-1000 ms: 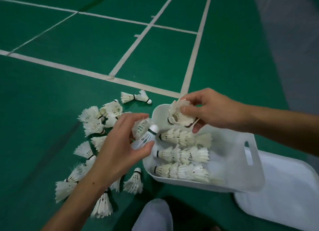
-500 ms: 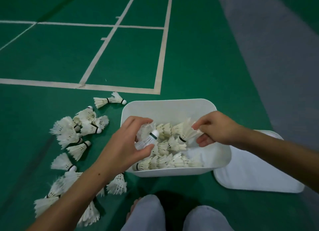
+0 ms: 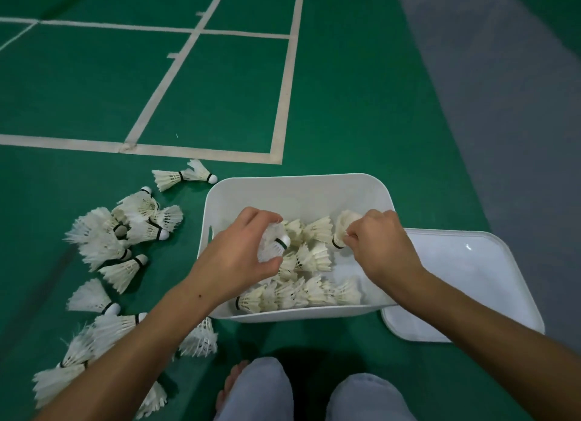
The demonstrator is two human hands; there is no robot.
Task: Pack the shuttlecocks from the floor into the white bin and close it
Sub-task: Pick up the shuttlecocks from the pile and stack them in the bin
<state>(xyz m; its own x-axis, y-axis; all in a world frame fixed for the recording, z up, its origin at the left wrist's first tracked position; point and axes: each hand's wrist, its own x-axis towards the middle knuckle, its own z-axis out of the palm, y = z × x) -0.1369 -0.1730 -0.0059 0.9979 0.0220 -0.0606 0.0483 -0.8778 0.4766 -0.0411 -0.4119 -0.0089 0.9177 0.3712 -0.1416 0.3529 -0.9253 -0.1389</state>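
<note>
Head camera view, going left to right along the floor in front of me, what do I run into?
Loose shuttlecocks on the floor → left hand holding a shuttlecock → white bin → right hand pinching a shuttlecock → white lid flat on the floor.

A bin [image 3: 295, 191] sits on the floor [image 3: 361, 106] ahead of the person's knees [image 3: 261, 386], rows of shuttlecocks [image 3: 298, 295] inside it. Its lid [image 3: 465, 282] lies just beside it on the right. Loose shuttlecocks [image 3: 122, 232] are scattered to its left. Both hands, left hand [image 3: 239, 257] and right hand [image 3: 377, 241], are over the bin
</note>
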